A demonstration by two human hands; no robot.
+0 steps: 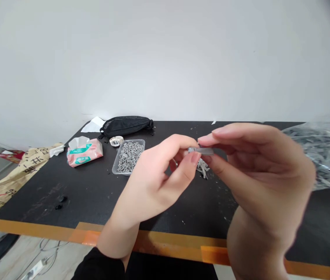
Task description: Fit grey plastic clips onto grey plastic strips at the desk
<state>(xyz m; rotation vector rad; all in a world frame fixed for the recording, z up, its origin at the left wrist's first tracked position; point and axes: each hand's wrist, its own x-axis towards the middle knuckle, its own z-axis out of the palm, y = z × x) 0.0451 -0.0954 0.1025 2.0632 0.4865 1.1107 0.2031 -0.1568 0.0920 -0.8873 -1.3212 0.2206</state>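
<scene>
Left hand (159, 179) and right hand (264, 167) are both pinching a small grey strip-like piece (204, 151), just right of center. Clear plastic tub of little grey bits (128, 156) sits around 10 o'clock from it.

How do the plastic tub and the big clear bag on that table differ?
The tub looks firm-sided; the bag is soft and crinkled. The tub is much smaller than the bag. The tub is open, showing its grey bits directly; the bag's show through its film. Both are see-through.
</scene>
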